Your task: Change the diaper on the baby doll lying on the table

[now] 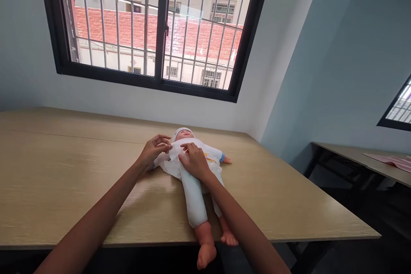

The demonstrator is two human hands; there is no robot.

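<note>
A baby doll (194,203) in white clothes and a white cap lies on its back on the wooden table (80,171), head toward the window and feet at the near edge. My left hand (156,147) is at the left side of the doll's chest, thumb and fingertips pinched together at the white cloth (176,150). Over the middle of the chest rests my right hand (193,158), its fingers bent and partly spread against the clothing. One doll foot hangs past the table's front edge.
A barred window (159,51) with a dark frame is in the wall behind the table. At the right stands a second table (346,154) with a pink striped cloth (391,162) on it.
</note>
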